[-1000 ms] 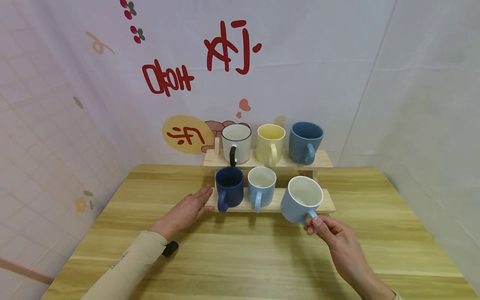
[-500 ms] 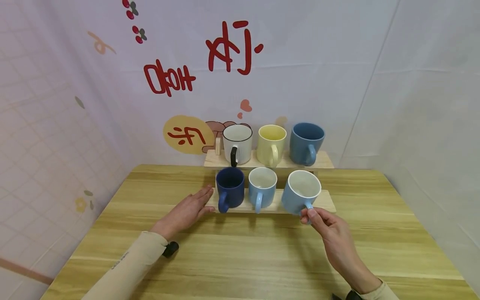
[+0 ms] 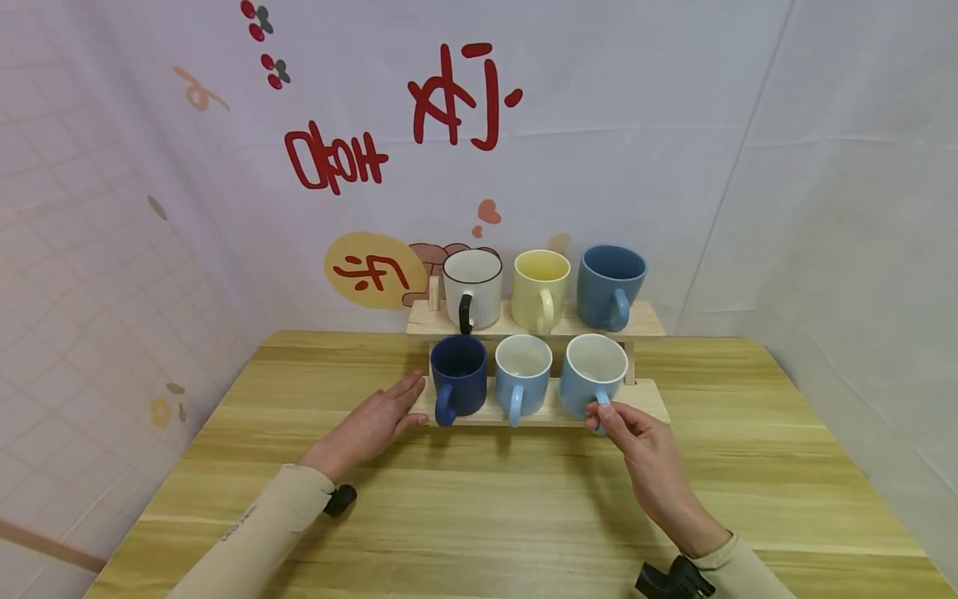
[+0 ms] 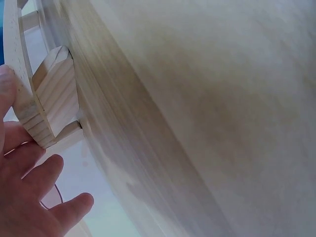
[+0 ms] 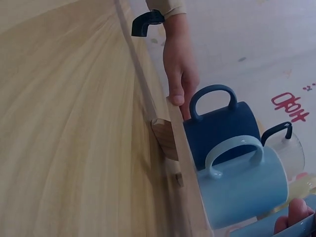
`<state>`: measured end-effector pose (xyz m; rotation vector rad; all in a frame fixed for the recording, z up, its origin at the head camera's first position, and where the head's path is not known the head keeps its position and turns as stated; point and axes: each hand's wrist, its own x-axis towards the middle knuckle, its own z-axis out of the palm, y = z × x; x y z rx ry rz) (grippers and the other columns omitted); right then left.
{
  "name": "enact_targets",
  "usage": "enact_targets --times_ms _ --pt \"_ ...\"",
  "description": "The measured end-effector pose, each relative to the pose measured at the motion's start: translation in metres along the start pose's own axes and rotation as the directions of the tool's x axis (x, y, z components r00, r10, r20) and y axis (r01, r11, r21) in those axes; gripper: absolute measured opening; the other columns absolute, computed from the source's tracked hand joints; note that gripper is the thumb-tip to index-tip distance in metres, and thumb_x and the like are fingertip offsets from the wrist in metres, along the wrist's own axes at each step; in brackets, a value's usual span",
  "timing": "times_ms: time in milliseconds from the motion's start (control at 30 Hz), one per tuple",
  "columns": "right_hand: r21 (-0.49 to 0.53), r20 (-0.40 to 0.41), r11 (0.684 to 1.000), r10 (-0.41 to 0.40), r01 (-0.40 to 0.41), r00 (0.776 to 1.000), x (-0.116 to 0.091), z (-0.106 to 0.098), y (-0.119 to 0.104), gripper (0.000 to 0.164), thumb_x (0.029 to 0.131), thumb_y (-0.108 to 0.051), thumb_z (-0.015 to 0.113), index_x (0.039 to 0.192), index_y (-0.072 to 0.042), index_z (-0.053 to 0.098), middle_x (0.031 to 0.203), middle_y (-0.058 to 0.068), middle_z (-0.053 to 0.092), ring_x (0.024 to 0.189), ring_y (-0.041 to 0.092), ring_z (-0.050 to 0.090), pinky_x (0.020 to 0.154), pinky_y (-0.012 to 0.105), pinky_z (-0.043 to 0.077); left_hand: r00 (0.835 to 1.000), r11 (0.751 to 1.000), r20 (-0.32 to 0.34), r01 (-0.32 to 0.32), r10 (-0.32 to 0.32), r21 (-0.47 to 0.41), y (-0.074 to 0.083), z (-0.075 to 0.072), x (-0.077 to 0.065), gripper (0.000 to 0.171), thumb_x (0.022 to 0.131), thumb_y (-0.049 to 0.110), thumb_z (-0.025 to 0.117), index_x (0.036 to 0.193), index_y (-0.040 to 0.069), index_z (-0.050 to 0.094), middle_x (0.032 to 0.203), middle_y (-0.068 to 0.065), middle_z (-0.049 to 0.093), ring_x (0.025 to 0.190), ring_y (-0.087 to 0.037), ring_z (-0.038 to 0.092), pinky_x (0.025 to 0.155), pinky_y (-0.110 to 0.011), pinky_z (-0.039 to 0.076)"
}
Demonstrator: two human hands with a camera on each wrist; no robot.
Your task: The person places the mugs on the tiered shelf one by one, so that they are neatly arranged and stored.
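Note:
My right hand (image 3: 651, 466) pinches the handle of a light blue mug (image 3: 580, 391) with a white inside, upright at the right of the two-tier wooden rack's (image 3: 649, 401) lower board. Only fingertips and part of this mug show at the bottom right in the right wrist view. Beside it stand another light blue mug (image 3: 530, 393) and a dark blue mug (image 3: 466, 389), handles facing front. My left hand (image 3: 367, 428) rests with extended fingers against the rack's left end. Seen from the left wrist, the thumb (image 4: 6, 89) lies along the board's edge.
On the upper board stand a white mug (image 3: 482, 287) with black rim and handle, a yellow mug (image 3: 530, 299) and a medium blue mug (image 3: 599, 299). The rack stands on a wood-grain table (image 3: 479, 516) before a printed white cloth (image 3: 636, 166).
My right hand has brought the light blue mug left and back, from tilted in front of the rack to upright at the lower board. The left hand stays in place.

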<state>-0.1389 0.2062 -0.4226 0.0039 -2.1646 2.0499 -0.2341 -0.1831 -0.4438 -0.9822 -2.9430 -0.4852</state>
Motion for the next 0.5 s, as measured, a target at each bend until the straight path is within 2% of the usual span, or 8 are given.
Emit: enact_targets --times_ms 233,500 --pt "0.021 -0.004 1.0 -0.012 0.012 1.0 0.006 0.002 0.008 0.038 0.107 -0.018 0.06 0.12 0.018 0.065 0.088 0.001 0.076 0.1 0.01 0.066 0.095 0.019 0.05 1.0 1.0 -0.001 -0.004 0.004 -0.003 0.0 0.001 -0.001 0.07 0.106 0.04 0.058 0.156 -0.005 0.038 0.164 -0.022 0.033 0.146 -0.039 0.041 0.109 -0.067 0.038" --pt "-0.025 0.007 1.0 0.009 -0.009 1.0 0.011 0.001 0.014 0.039 0.108 -0.02 0.059 0.122 0.016 0.066 0.089 0.002 0.076 0.101 0.008 0.065 0.095 0.017 0.049 1.0 1.0 0.005 0.001 -0.001 -0.001 -0.001 0.004 -0.001 0.071 0.106 0.041 0.057 0.157 -0.004 0.037 0.165 -0.022 0.032 0.146 -0.039 0.042 0.109 -0.067 0.038"
